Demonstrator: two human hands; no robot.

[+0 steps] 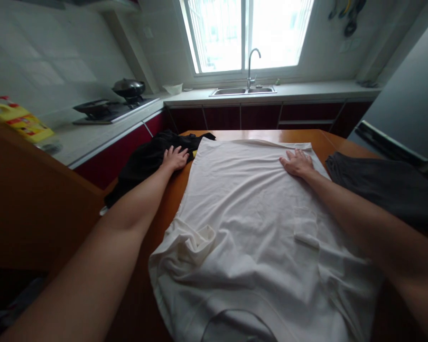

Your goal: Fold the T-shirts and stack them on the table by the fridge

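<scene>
A white T-shirt [242,199] lies spread on the wooden table [169,199], its collar towards me and its hem at the far side. Creases run across the cloth, and the sleeve on the left is bunched up. My right hand [297,163] rests open on the shirt near the far right corner, fingers stretched out. Left of the shirt, my left hand [176,158] lies open with fingers spread on a heap of black clothing [143,164]. Nothing is gripped in either hand.
Dark grey folded cloth [388,183] lies on the table's right side. Beyond stand a counter with a sink [228,91] and a tap [250,66]. Pans [128,89] sit on the stove at left, near a yellow jug [20,121]. A fridge [406,90] stands at right.
</scene>
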